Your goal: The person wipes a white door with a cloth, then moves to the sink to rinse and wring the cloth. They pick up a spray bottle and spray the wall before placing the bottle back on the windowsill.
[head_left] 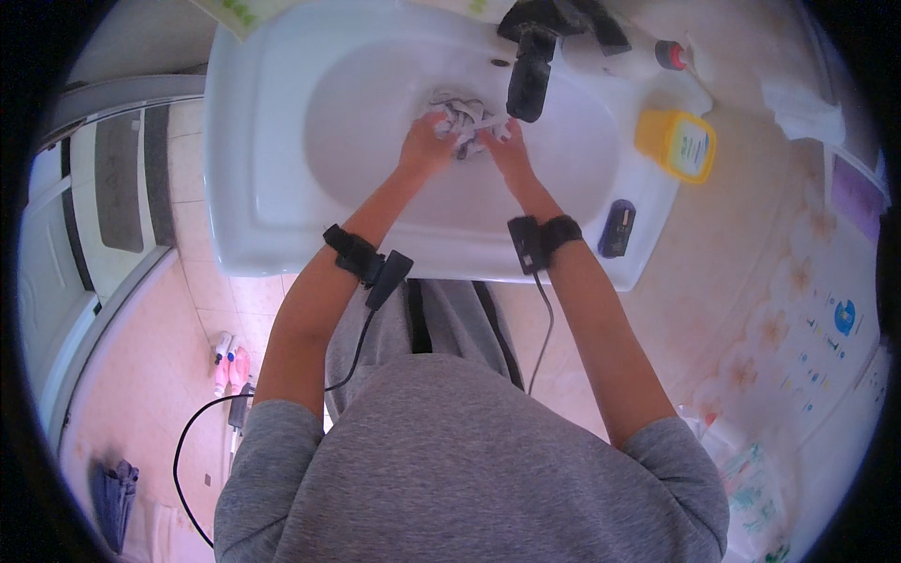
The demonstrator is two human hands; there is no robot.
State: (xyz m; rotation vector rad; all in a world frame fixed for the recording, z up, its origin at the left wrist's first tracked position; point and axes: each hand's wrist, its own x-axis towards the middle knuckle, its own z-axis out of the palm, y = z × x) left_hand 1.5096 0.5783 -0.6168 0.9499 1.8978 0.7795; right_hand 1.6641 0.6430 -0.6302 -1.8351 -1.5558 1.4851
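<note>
I have both hands down in the white sink (pixel 352 141), each one closed on the same crumpled cloth (pixel 462 114). The cloth, pale with greyish patches, is bunched inside the bowl, toward its back and just left of the black tap (pixel 532 80). My left hand (pixel 428 143) grips its left side, fingers curled into the folds; my right hand (pixel 507 150) holds the right side in a narrow grip, and the middle of the cloth bulges between them. Whether any water lies in the bowl under the cloth I cannot tell. To the right of the bowl is a yellow tub (pixel 688 147) with a pale label, and I cannot see what it contains. Behind it is a red cap (pixel 670 54), its container too blurred to make out. A small black case (pixel 617 228) rests on the sink's front right corner, near my right wrist, its inside hidden from me.
</note>
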